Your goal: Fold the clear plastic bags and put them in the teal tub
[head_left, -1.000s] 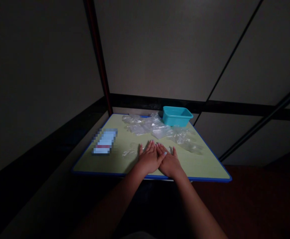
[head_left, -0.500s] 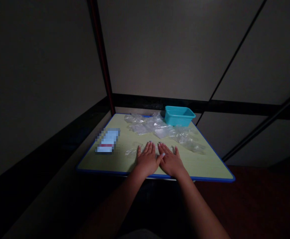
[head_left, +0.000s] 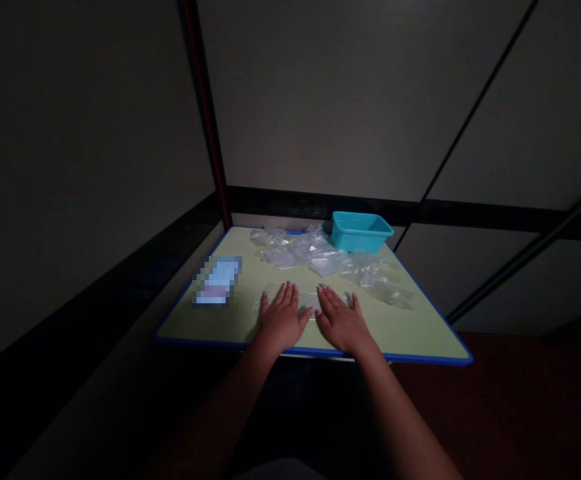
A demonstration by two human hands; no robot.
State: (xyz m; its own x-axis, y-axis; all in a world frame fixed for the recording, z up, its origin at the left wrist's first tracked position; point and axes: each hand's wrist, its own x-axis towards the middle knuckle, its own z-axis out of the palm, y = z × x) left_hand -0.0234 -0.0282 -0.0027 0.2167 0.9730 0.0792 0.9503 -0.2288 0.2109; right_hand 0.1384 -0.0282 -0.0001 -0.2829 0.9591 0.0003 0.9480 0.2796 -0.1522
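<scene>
A clear plastic bag [head_left: 308, 301] lies flat on the pale green table [head_left: 410, 333], partly covered by my hands. My left hand [head_left: 281, 321] rests palm down on its left part, fingers stretched out. On the right part my right hand [head_left: 343, 323] lies palm down too, fingers spread. A small gap separates the two thumbs and shows some of the film. Beyond my hands, several crumpled clear bags [head_left: 325, 259] spread across the table's back half and toward its right side.
A turquoise plastic basket [head_left: 360, 233] stands at the back right corner of the table. At the left edge lies a blurred-out flat object with a bright face [head_left: 219, 280]. Walls rise behind and left of the table, which has a blue rim.
My left hand has slid to the left, away from my right hand, and the thumbs no longer overlap. My right hand has stayed nearly in place.
</scene>
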